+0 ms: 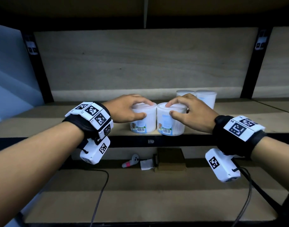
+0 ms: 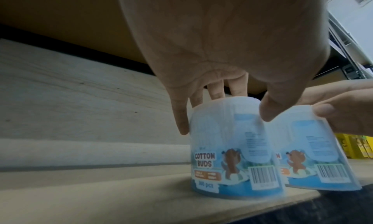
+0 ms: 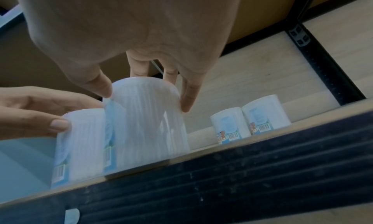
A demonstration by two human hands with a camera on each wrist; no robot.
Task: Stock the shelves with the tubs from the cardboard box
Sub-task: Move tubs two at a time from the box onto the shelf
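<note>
The left hand (image 1: 124,108) grips one cotton-bud tub (image 1: 143,118) from above, fingers curled over its lid and thumb on its side, while the right hand (image 1: 189,112) grips a second tub (image 1: 170,120) the same way. Both tubs stand touching each other at the very front edge of the shelf (image 1: 58,115), with two more tubs (image 1: 204,97) just behind to the right. Released here, either could likely tip off the lip, and pushing back carelessly might knock the rear pair.
</note>
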